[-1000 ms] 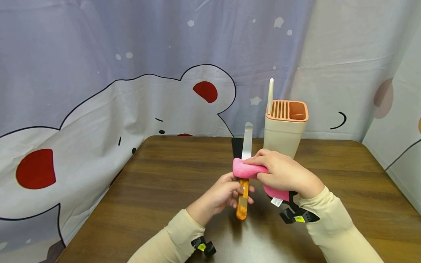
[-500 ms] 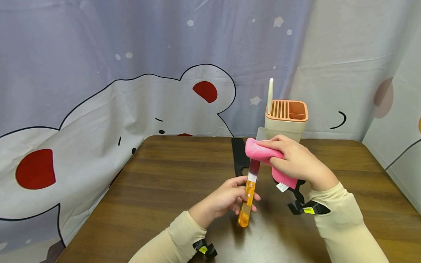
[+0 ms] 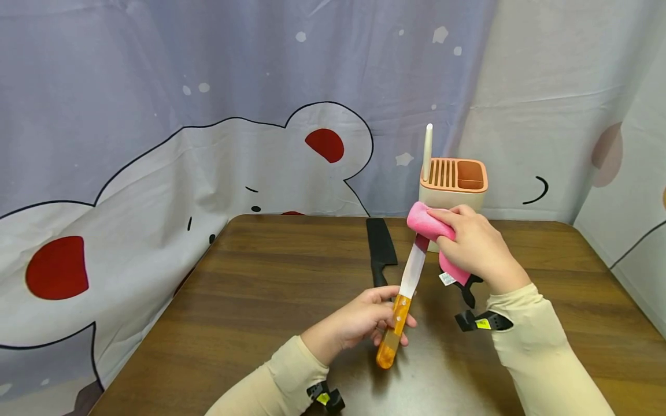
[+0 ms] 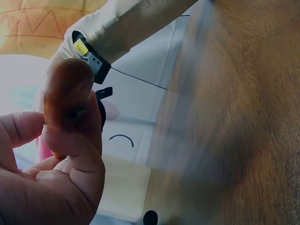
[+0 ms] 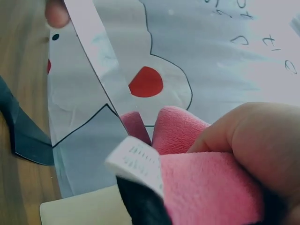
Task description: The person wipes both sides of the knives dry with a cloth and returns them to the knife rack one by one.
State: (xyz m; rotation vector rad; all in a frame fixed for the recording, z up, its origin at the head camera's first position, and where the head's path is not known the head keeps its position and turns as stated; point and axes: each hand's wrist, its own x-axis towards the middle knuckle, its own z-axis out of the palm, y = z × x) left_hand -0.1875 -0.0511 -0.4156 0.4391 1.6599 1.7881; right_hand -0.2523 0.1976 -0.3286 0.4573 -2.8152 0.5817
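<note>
Long knife blade (image 3: 413,267), smooth shiny metal, mirroring pink; its handle (image 3: 398,320), glossy marbled amber, plastic by its look. Cloth (image 3: 429,222), matt pink, soft-piled, with a smooth printed white label (image 5: 136,159) — paper or fabric, cannot tell. Cleaver (image 3: 381,241), matt black; holder (image 3: 458,199), smooth cream, plastic-looking; bench (image 3: 291,266), wood-grained with a low sheen; curtain (image 3: 250,69), creased printed cloth.

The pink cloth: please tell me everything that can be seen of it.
The pink cloth looks soft and fuzzy, with a white label whose print is unreadable. Folded and bunched, it is held off the table by the right hand, against the far end of the orange-handled tool, hiding its tip in the head view.
</note>
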